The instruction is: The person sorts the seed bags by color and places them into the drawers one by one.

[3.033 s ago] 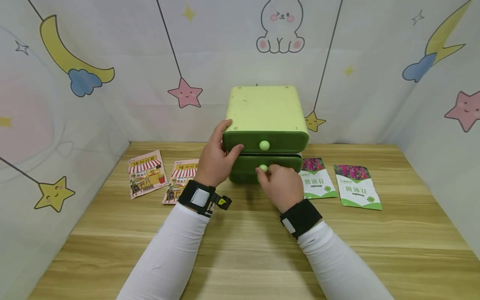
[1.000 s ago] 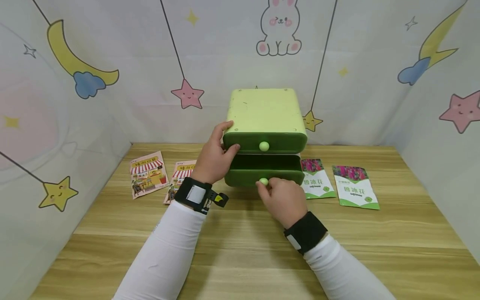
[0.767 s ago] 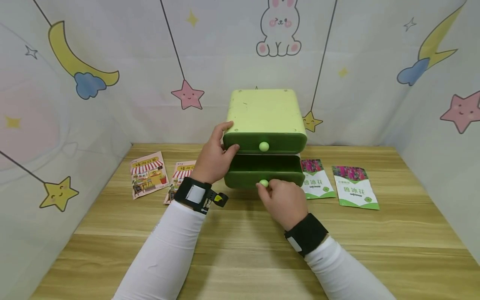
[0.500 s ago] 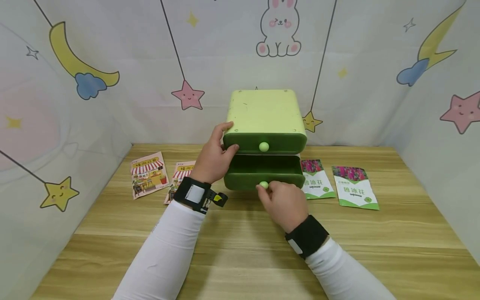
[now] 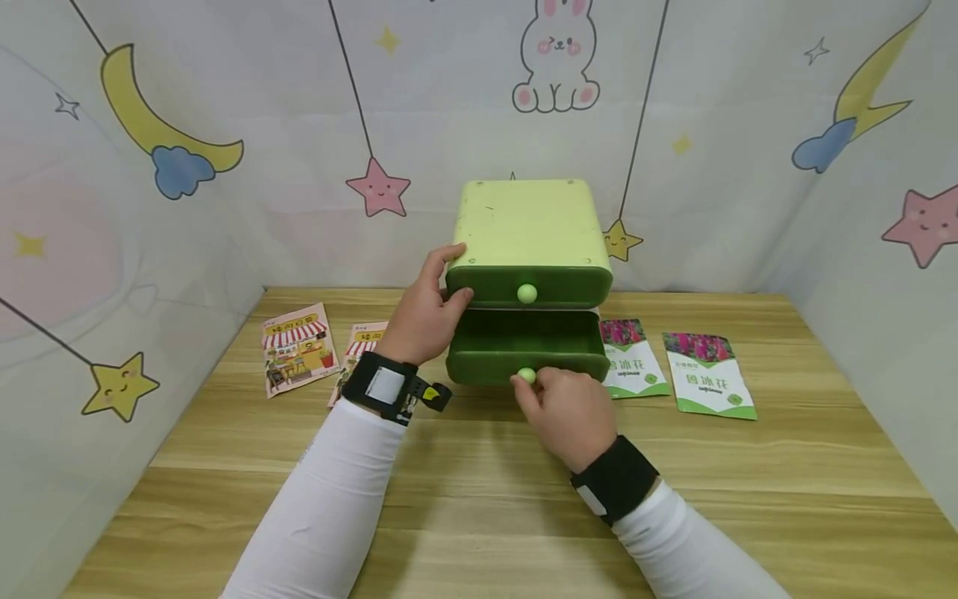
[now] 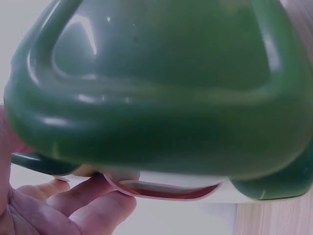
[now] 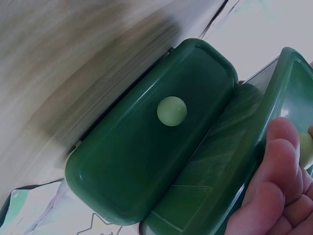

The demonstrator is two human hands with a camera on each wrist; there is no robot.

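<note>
Here's the green drawer cabinet [image 5: 533,220], standing just in from the middle of the desk [image 5: 464,524]'s far edge, and both hands are on it! The right hand [image 5: 572,416] has the lower knob [image 5: 527,376] pinched, thumb on one side, curled fingers on the other. The lower drawer [image 5: 486,366] stands open toward the person, its dark green inside in plain sight. Above it, the upper drawer [image 5: 572,285] sits closed, its pale upper knob [image 5: 527,293] untouched. Over to the left hand [image 5: 421,320], and it's gripping the cabinet's left side at upper-drawer height, thumb on the front, fingers against the side wall.

Out toward the desk's far left corner lies one pink packet [image 5: 299,349] with a striped awning printed on it; a second pink packet [image 5: 364,334] sits nearer the cabinet, partly hidden by the left arm. On the other flank, a white-and-green packet [image 5: 634,358] peeks out beside the lower drawer, and its twin, the outer white-and-green packet [image 5: 709,374], lies in full view toward the desk's right edge. Behind it all hangs a backdrop [image 5: 464,108] with a winking rabbit and stars.
</note>
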